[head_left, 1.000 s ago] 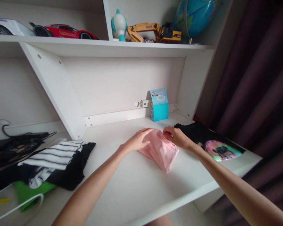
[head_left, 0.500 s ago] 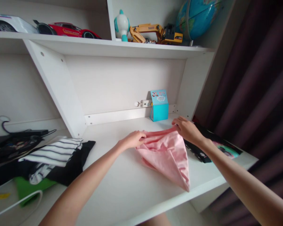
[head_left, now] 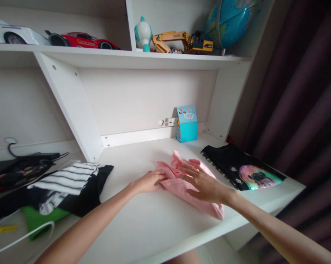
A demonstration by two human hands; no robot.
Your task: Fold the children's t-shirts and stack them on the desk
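Note:
A crumpled pink garment (head_left: 179, 186) lies on the white desk (head_left: 132, 220) near its front edge; its exact kind I cannot make out. My left hand (head_left: 149, 181) pinches the garment at its left side, fingers closed on the cloth. Across the top of the cloth my right hand (head_left: 202, 182) lies with its fingers spread, covering part of it. To the right sits a folded black T-shirt (head_left: 223, 156) with a shiny round coloured print.
At the left are a striped white garment (head_left: 69, 178), black clothes (head_left: 106, 176) and a green cloth (head_left: 35, 218). A blue desk calendar (head_left: 188, 128) stands behind. A shelf (head_left: 160, 57) overhead holds a toy excavator (head_left: 181, 38), a globe (head_left: 234, 22) and a red toy car (head_left: 84, 39).
My right hand has let go of the garment's upper right edge and moved down onto it, fingers spread. The cloth now lies lower and more bunched. My left hand has shifted slightly down and left.

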